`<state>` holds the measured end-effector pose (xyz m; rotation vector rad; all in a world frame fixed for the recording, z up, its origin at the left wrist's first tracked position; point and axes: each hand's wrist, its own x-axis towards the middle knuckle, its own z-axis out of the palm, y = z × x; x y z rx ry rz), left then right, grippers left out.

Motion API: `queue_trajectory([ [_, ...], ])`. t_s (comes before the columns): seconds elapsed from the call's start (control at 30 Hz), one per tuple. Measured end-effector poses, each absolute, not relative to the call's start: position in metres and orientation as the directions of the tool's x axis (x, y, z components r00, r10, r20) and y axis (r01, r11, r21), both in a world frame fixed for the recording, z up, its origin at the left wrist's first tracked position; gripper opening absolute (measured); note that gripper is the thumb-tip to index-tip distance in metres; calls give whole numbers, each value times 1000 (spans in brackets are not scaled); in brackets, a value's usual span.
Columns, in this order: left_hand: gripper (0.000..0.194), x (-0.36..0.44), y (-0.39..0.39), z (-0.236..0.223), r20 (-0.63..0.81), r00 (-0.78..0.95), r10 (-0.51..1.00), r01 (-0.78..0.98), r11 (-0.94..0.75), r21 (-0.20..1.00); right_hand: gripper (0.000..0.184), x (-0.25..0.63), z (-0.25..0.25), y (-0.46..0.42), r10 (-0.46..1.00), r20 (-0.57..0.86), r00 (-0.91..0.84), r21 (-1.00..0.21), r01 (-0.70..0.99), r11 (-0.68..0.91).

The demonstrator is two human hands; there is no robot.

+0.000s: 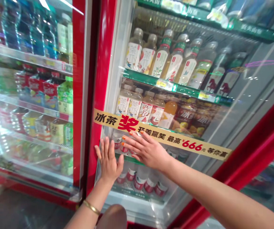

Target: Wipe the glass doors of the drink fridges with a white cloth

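My left hand [108, 160] lies flat with fingers spread near the red left edge of a refrigerator door [194, 116], just below a yellow banner strip [208, 149] with black and red characters. To its right, my right hand [144, 149] is stretched out flat, fingertips pointing left, at the banner's lower edge. It covers part of the printed text. Neither hand holds anything. Orange nail polish shows on the right fingers, and a gold bangle [91, 206] circles the left wrist. Behind the glass, bottled drinks [160, 60] stand in rows.
Green-edged shelves [148, 79] cross the inside of this refrigerator. On the left stands a second red-framed refrigerator [78, 82] with several shelves of bottles. The grey floor [32, 206] shows at lower left, and a knee [113, 216] shows at the bottom.
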<state>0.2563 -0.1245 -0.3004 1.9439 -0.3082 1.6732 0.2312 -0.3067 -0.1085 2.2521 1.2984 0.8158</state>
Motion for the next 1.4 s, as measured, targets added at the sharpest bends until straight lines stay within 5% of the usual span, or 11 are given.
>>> queue_trajectory([
  [0.2,87,264,-126,-320,975,154,160,-463,-860,215,76,249,-52,-266,658,680,325,546,375,-749],
  [0.27,86,264,-125,-321,981,125,147,-464,-866,189,75,255,-65,-242,757,583,296,651,386,-653],
  [0.37,85,264,-123,-321,989,74,131,-467,-871,151,67,256,-102,-237,955,192,224,827,487,-280],
  [0.43,84,263,-123,-321,990,64,127,-467,-873,142,70,253,-105,-251,963,156,221,830,498,-249],
  [0.57,81,261,-123,-320,991,70,114,-467,-874,134,88,252,-61,-254,680,668,303,589,344,-731],
  [0.63,81,260,-122,-318,992,70,101,-467,-876,122,89,255,-56,-236,589,746,311,504,314,-804],
  [0.83,82,260,-118,-313,995,38,88,-486,-869,95,75,252,-101,-241,888,355,291,772,445,-455],
  [1.03,82,252,-122,-305,994,71,89,-506,-855,112,88,231,-57,-309,381,871,311,376,78,-923],
  [1.17,85,238,-130,-280,986,59,154,-549,-820,161,83,226,-114,-323,740,611,281,685,282,-672],
  [1.23,85,236,-137,-265,988,47,145,-567,-811,146,85,224,-131,-340,789,544,285,726,313,-613],
  [1.4,79,249,-151,-247,988,116,98,-542,-827,146,97,219,-82,-375,278,922,268,300,-45,-953],
])
